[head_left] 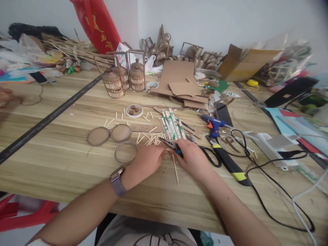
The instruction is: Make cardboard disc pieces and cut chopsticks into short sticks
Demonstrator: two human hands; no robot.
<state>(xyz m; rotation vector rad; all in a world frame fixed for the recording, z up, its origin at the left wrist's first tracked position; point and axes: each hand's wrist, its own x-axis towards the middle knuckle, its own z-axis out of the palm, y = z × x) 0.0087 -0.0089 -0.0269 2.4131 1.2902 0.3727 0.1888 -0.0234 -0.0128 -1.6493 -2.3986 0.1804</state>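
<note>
Both hands meet over the table's middle. My right hand is closed around dark-handled pliers, whose metal jaws point left. My left hand has its fingers pinched together just under the jaws; what they hold is mostly hidden. Below the pliers, a thin wooden stick extends toward me. Beyond my hands lie short cut stick pieces and several paper-wrapped chopsticks. To the left are two round cardboard discs with raised edges and a cardboard ring.
A blue glue gun and a black-yellow utility knife lie right, among looping cables. A white tape ring encloses brown beads. Stick lanterns stand behind, left of stacked cardboard. Another person's hand shows at far left.
</note>
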